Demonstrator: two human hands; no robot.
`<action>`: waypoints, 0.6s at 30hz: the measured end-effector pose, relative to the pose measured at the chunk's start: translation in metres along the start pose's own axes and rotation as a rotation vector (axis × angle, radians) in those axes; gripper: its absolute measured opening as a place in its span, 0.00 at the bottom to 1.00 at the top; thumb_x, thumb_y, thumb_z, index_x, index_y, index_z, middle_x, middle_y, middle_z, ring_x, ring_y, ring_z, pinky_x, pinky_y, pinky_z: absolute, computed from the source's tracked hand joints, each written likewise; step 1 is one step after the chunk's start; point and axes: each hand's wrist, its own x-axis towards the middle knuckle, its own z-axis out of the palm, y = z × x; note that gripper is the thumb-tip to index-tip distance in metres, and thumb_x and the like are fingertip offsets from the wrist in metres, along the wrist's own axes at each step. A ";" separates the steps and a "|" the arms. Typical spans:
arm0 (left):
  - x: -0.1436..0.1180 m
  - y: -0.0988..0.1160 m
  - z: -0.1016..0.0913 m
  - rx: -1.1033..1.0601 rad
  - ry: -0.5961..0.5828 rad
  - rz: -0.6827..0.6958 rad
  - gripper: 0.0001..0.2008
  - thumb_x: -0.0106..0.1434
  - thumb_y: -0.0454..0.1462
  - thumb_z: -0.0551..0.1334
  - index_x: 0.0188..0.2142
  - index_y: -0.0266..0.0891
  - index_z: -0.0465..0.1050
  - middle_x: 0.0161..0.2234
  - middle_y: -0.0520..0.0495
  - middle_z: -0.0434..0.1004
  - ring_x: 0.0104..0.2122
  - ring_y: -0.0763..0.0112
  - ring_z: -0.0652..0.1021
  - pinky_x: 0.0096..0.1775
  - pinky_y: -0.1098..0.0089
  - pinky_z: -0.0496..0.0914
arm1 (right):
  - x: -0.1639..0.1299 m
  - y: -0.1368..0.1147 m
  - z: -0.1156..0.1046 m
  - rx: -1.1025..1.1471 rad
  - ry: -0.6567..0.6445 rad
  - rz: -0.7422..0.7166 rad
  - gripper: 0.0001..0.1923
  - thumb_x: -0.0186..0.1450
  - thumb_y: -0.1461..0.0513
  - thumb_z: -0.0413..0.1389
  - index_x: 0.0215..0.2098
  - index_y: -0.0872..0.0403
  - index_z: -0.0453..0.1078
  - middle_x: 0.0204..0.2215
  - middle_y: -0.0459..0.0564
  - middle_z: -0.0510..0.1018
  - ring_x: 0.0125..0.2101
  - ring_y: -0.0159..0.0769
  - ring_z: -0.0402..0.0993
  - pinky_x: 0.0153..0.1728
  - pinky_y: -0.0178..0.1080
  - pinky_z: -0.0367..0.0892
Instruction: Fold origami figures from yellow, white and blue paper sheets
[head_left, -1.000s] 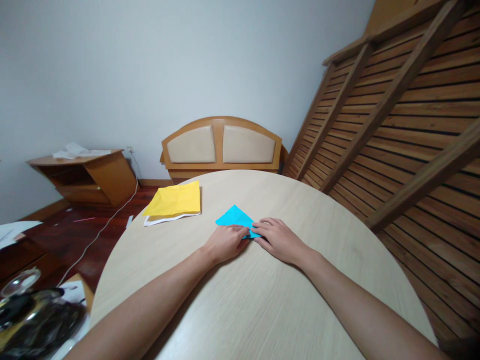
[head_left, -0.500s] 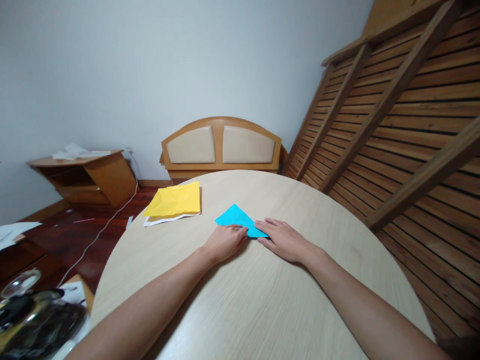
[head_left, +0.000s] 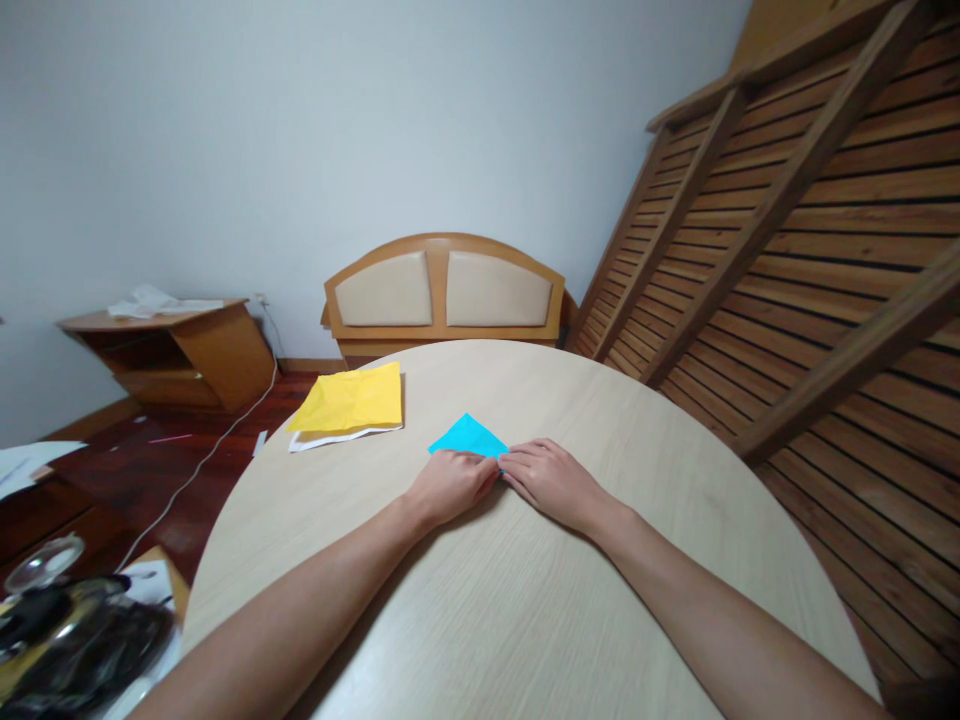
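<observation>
A folded sheet of bright blue paper lies on the round table, its pointed top facing away from me. My left hand rests over its near edge, fingers curled and pressed onto the paper. Against the paper's right corner, my right hand has its fingers drawn together, the tips meeting my left fingertips. Both hands cover the near edge and right part of the paper, so the fold there is hidden.
Yellow paper over white paper lies at the table's back left. A wooden headboard stands behind, and a slatted wooden frame leans at the right. Low furniture and a cable are on the left.
My right hand has moved slightly left, its fingers closing over the paper's right corner, which showed before. The blue paper's visible part is now smaller. My left hand stays almost in place.
</observation>
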 end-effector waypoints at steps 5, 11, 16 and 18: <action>0.000 -0.005 0.002 0.039 0.014 -0.012 0.09 0.72 0.36 0.53 0.38 0.39 0.71 0.31 0.48 0.81 0.30 0.67 0.80 0.29 0.72 0.67 | -0.004 0.013 -0.006 -0.016 0.014 -0.012 0.10 0.72 0.63 0.53 0.43 0.54 0.77 0.41 0.51 0.84 0.43 0.41 0.79 0.46 0.43 0.65; -0.002 -0.013 0.004 0.025 0.047 -0.057 0.09 0.74 0.37 0.52 0.42 0.40 0.70 0.33 0.48 0.81 0.31 0.68 0.81 0.30 0.72 0.68 | -0.016 0.038 -0.019 0.016 0.035 0.030 0.12 0.73 0.62 0.52 0.43 0.51 0.78 0.42 0.49 0.84 0.43 0.40 0.79 0.47 0.43 0.64; -0.003 -0.015 0.002 0.011 0.067 -0.090 0.11 0.73 0.38 0.51 0.42 0.40 0.71 0.32 0.46 0.82 0.29 0.67 0.80 0.29 0.71 0.69 | -0.025 0.054 -0.027 0.036 0.046 0.095 0.14 0.73 0.61 0.49 0.45 0.48 0.78 0.43 0.49 0.84 0.45 0.42 0.78 0.47 0.45 0.64; -0.004 -0.016 0.002 0.004 0.085 -0.085 0.11 0.73 0.37 0.50 0.40 0.39 0.71 0.31 0.45 0.81 0.28 0.67 0.80 0.29 0.70 0.69 | -0.025 0.051 -0.028 0.035 0.067 0.107 0.14 0.73 0.62 0.50 0.47 0.48 0.77 0.46 0.50 0.83 0.48 0.44 0.76 0.48 0.47 0.63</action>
